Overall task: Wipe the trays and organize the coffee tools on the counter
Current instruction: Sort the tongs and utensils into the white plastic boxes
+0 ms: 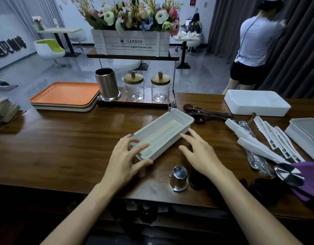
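Dark wood counter (pixel 64 135), café seating behind.

Wooden counter (pixel 64 138): stacked trays (pixel 64 95) (back L), white slotted basket (pixel 163 133) (ctr), steel cup (pixel 178 177) (front), dark spoons (pixel 197 112) & purple cloth (pixel 308 174) (R) are being borne directly.

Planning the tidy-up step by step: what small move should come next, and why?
Probably close both hands on the white slotted tray and square it up: the left hand touches its near end, the right hand lies open beside it, and it sits askew.
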Available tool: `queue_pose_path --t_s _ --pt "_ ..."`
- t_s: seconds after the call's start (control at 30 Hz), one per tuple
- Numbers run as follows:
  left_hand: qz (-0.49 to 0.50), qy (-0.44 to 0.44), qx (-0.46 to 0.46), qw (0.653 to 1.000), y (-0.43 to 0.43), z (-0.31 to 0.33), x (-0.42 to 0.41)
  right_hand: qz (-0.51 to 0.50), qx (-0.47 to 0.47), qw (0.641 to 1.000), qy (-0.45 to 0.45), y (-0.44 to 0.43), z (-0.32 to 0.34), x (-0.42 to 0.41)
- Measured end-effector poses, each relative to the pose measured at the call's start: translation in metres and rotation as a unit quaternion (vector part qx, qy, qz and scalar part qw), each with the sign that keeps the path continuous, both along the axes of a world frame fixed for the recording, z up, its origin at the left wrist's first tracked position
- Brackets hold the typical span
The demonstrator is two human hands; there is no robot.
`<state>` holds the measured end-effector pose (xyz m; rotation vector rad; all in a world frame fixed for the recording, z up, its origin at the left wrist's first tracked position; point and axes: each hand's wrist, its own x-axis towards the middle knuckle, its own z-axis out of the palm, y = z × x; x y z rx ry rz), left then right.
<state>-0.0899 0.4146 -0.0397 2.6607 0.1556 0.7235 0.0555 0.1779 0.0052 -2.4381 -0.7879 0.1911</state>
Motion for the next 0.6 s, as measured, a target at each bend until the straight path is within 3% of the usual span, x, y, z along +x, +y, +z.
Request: queue_pose_path --t_s 0.23,0.6 --pt "-0.014 0.06 -0.093 0.994 0.012 0.004 -0.008 0.073 -0.049 0.996 0.031 -0.007 -0.011 -0.002" --pt "0.005 -0.022 -0.056 0.998 0.007 0.007 -0.015 0.081 -0.024 0.994 0.071 -0.011 -0.022 -0.006"
